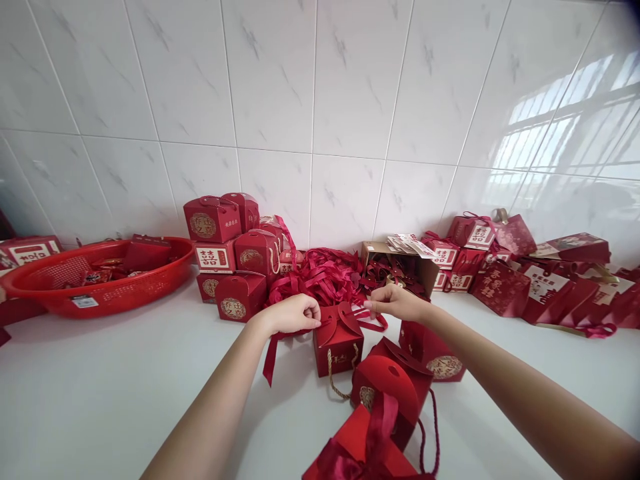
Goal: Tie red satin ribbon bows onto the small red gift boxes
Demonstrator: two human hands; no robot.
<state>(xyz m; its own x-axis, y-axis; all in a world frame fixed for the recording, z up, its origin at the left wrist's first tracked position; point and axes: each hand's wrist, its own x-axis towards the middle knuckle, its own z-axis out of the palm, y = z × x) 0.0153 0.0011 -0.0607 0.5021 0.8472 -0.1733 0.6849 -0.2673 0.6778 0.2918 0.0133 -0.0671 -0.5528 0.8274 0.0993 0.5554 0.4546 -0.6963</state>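
A small red gift box point(333, 347) with a twisted gold cord handle point(331, 380) stands between my two hands, its top flaps folded together. At its left upper edge, my left hand point(293, 313) pinches a dark red ribbon point(270, 360), whose tail hangs down to the table. Just right of the box top, my right hand point(397, 302) has thumb and forefinger pressed together on a thin stretch of ribbon. The part of the ribbon around the flaps is partly hidden. Behind the box lies a heap of loose red ribbons point(327, 270).
More red boxes point(393, 380) stand close in front and to the right. Stacked gift boxes point(213, 220) rise behind my left hand. An open carton point(427, 273) holds dark red pieces and cards. A red plastic basket point(125, 293) sits left; flattened-looking boxes point(545, 293) lie right. The tiled wall point(350, 120) bounds the back.
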